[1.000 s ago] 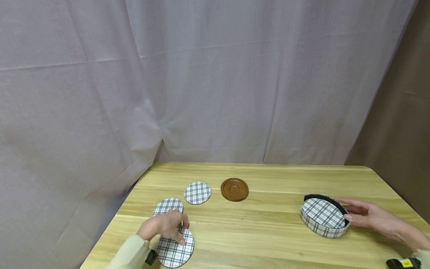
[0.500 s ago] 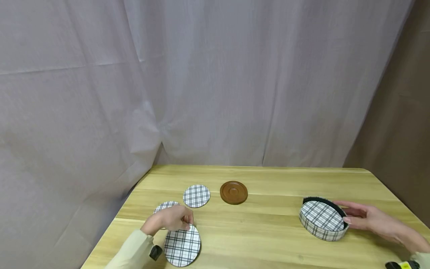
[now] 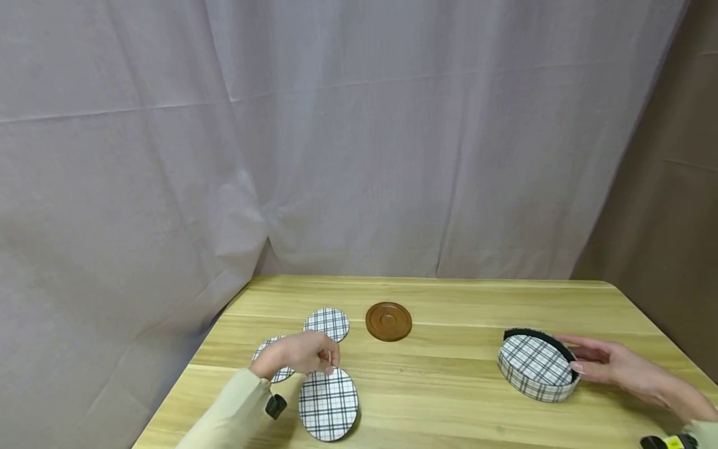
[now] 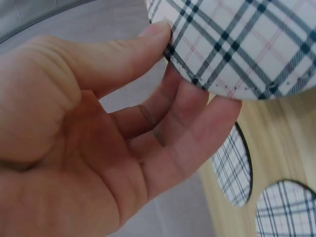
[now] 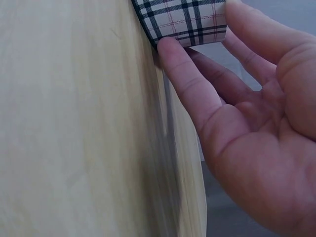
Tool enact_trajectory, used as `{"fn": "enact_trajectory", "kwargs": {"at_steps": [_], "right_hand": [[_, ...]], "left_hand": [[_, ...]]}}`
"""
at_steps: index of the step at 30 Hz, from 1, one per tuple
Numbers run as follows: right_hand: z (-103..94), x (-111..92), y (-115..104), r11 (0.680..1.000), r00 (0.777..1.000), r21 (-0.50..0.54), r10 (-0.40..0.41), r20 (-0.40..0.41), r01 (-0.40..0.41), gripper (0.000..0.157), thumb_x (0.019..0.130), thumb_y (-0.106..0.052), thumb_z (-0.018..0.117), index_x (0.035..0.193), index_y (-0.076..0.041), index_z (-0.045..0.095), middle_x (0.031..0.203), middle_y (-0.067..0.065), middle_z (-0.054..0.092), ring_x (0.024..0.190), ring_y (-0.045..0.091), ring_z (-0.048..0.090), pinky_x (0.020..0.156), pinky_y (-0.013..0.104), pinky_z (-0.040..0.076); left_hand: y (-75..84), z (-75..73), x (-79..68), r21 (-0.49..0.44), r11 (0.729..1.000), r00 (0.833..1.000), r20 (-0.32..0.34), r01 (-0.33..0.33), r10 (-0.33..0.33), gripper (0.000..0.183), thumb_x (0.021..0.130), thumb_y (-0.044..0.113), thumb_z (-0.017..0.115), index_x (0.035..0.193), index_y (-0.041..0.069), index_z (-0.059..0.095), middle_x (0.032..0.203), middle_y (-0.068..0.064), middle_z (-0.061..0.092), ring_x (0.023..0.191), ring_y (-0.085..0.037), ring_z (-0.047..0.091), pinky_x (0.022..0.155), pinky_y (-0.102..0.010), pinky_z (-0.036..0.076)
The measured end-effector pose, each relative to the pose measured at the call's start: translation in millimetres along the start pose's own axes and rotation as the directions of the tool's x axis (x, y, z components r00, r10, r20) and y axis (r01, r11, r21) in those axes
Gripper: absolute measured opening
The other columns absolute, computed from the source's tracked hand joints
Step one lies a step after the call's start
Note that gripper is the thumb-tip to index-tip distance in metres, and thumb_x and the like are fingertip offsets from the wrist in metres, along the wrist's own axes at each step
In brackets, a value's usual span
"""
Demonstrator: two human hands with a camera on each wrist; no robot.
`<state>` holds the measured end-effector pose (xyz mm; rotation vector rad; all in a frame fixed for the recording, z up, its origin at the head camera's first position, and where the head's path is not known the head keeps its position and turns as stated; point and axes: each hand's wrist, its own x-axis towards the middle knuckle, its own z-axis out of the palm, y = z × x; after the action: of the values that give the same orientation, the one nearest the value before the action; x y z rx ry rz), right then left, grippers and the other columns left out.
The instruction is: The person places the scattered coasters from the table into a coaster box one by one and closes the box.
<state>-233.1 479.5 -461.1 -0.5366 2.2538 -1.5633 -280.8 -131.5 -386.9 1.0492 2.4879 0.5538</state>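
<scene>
Left hand [image 3: 308, 353], plaid coaster [image 3: 328, 406] in its pinch, jutting outward

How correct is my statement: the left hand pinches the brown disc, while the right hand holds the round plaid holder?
One thing is wrong: the left hand pinches a plaid disc, not the brown disc, as the head view shows. The right hand does hold the round plaid holder.

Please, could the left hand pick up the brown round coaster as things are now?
Probably not right away: the left hand pinches a plaid disc, so it is occupied. Nothing lies on the brown coaster, though, and nothing seems to block the way.
</scene>
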Motion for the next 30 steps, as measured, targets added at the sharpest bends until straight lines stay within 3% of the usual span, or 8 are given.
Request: {"fn": "enact_trajectory", "kwargs": {"at_steps": [4,13,22,30], "right_hand": [[1.0,1,-2,1.0,1.0,-0.006,-0.008,-0.01,0.007,0.054,0.102,-0.003,0.046,0.151,0.005,0.024,0.127,-0.029,0.056,0.115,-0.011,0.052,0.09,0.021,0.054],[0.3,-1,-3,0.999,0.999,-0.018,0.036,-0.028,-0.037,0.056,0.102,-0.006,0.048,0.151,0.003,0.024,0.124,-0.033,0.051,0.113,-0.017,0.048,0.089,0.02,0.054],[-0.1,-1,0,0.999,0.999,-0.022,0.032,-0.035,-0.033,0.055,0.102,-0.006,0.049,0.151,0.002,0.027,0.124,-0.031,0.049,0.113,-0.017,0.048,0.088,0.021,0.054],[0.2,-1,-1,0.998,0.998,-0.055,0.03,-0.06,-0.033,0.055,0.101,-0.006,0.05,0.15,0.003,0.028,0.123,-0.033,0.049,0.111,-0.019,0.047,0.086,0.02,0.054]], "left_hand": [[5.8,-1.1,5.9,-0.074,0.997,0.999,0.038,0.007,-0.004,0.007,0.089,0.003,0.067,0.089,0.01,0.066,0.076,-0.001,0.065,0.055,-0.009,0.055,0.052,-0.023,0.054],[15.4,2.3,24.5,-0.148,0.98,0.987,0.062,-0.137,0.147,0.005,0.092,0.007,0.064,0.092,0.012,0.064,0.074,0.001,0.059,0.063,-0.006,0.056,0.061,-0.034,0.059],[32.6,5.7,49.6,-0.185,0.957,0.975,-0.047,-0.222,0.217,0.004,0.095,0.012,0.061,0.098,0.014,0.063,0.083,-0.002,0.063,0.068,-0.012,0.062,0.067,-0.038,0.06],[48.2,9.6,77.7,-0.266,0.929,0.961,-0.168,-0.258,0.219,0.004,0.096,0.009,0.061,0.099,0.008,0.063,0.085,-0.006,0.063,0.07,-0.019,0.064,0.065,-0.037,0.06]]}}
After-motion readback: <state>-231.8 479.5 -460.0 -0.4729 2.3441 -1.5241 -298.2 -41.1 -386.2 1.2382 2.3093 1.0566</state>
